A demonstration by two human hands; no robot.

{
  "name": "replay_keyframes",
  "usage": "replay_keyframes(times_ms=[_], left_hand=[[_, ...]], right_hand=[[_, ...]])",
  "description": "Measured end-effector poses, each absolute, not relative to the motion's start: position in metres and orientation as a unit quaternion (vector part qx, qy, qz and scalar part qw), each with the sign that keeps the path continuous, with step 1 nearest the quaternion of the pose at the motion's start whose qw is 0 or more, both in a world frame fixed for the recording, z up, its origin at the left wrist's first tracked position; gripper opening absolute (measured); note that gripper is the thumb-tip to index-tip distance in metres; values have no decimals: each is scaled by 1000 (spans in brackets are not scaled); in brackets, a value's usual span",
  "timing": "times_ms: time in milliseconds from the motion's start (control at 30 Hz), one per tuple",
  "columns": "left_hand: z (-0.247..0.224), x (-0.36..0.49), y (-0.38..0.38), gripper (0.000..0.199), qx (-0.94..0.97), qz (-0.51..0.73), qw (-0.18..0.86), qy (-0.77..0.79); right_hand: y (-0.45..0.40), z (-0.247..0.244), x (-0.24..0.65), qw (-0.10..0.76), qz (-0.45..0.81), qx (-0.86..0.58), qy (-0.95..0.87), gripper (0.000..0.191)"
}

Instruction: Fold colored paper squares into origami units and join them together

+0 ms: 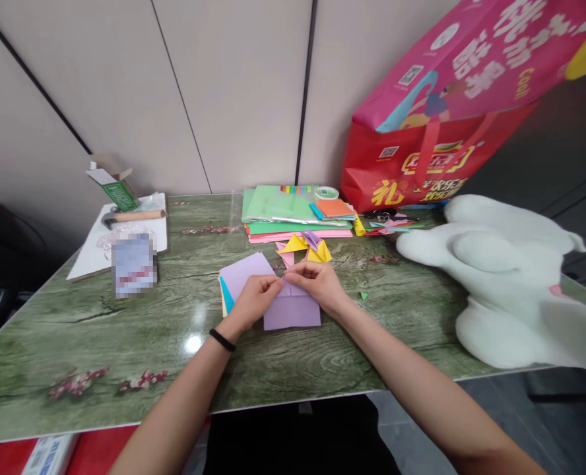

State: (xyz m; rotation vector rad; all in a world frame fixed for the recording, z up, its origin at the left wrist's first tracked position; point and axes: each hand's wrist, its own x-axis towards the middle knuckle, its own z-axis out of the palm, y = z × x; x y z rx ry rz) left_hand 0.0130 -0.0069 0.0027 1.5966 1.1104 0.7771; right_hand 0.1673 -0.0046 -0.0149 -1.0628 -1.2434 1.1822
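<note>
A creased sheet of purple origami paper (292, 313) lies in front of me, its far edge between my fingers. My left hand (259, 298) pinches that edge from the left, and my right hand (319, 282) pinches it close by from the right. The fingertips nearly meet over the paper and hide part of it. Under and beside my left hand rests a stack of coloured paper squares (246, 267), purple on top with blue and cream corners showing. Just beyond my hands sit folded yellow, purple and pink paper pieces (305, 245).
Green and pink paper packs (283, 208) lie at the back, with small orange squares (335, 208) on top. A white plush toy (495, 277) and gift bags (406, 161) occupy the right. A hammer (139, 215) and an opened green box (117, 189) are at the left.
</note>
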Motion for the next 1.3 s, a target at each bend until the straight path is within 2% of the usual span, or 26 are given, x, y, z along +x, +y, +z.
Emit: replay_keyframes(times_ms=[233, 500, 700, 867, 1100, 1300], left_hand=[[-2, 13, -4, 28, 650, 342, 496, 463], [-3, 8, -1, 29, 639, 346, 509, 462], [3, 5, 2, 18, 531, 398, 556, 500], [10, 5, 2, 35, 495, 435, 561, 501], [3, 8, -5, 43, 675, 290, 501, 458], [-3, 7, -4, 51, 693, 285, 477, 458]], right_hand=[[-5, -18, 165, 530, 491, -443, -531, 23], [-2, -12, 173, 554, 484, -458, -498, 24], [5, -14, 182, 594, 469, -468, -457, 27], [2, -11, 180, 585, 494, -458, -452, 25], [-6, -16, 163, 537, 524, -436, -498, 25], [-7, -19, 162, 517, 476, -439, -560, 16]])
